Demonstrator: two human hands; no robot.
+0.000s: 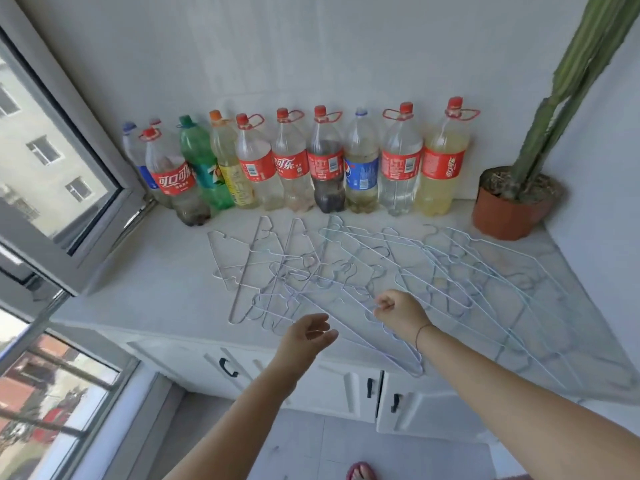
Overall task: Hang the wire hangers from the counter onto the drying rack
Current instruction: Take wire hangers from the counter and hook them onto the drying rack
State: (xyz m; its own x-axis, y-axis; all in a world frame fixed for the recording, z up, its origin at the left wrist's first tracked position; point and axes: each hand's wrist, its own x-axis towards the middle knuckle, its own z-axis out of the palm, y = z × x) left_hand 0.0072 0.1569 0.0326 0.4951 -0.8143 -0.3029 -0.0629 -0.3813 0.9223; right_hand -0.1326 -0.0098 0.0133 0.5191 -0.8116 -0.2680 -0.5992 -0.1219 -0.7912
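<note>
Several thin wire hangers, white and pale blue, lie spread and overlapping across the white counter. My right hand is over the front middle of the pile, fingers curled and pinching the wire of a pale blue hanger that reaches past the counter's front edge. My left hand hovers at the front edge just left of it, fingers loosely curved, holding nothing. No drying rack is in view.
A row of large plastic drink bottles stands along the back wall. A potted cactus sits at the back right corner. An open window frame juts in from the left. Cabinet doors lie under the counter.
</note>
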